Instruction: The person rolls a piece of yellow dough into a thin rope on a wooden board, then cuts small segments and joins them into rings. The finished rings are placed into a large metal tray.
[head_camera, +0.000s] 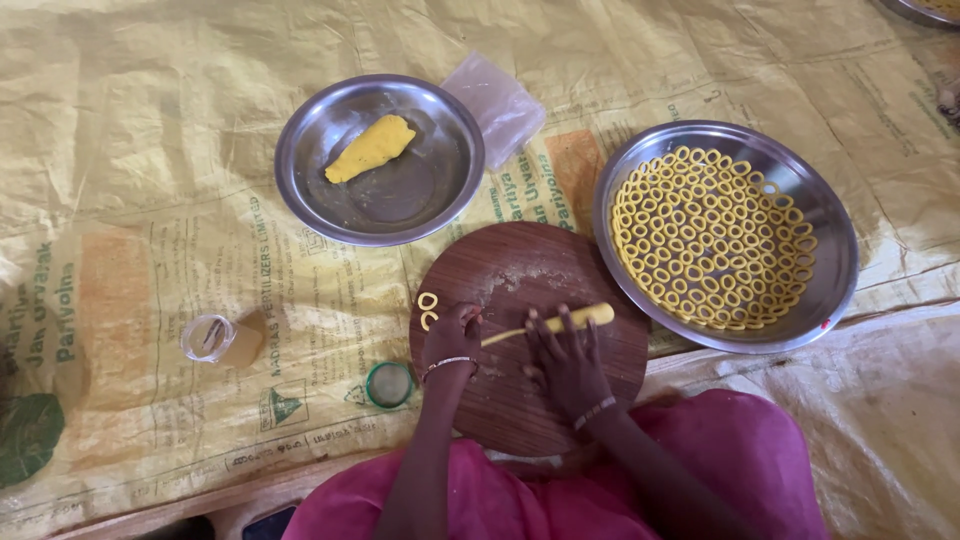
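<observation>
While hands roll: trays beside.

Just one view here, head-mounted, looking almost straight down over the wearer's lap at the floor. It's fairly close: the round wooden board sits low center, with both steel plates and the yellow printed sheet filling the rest.
</observation>
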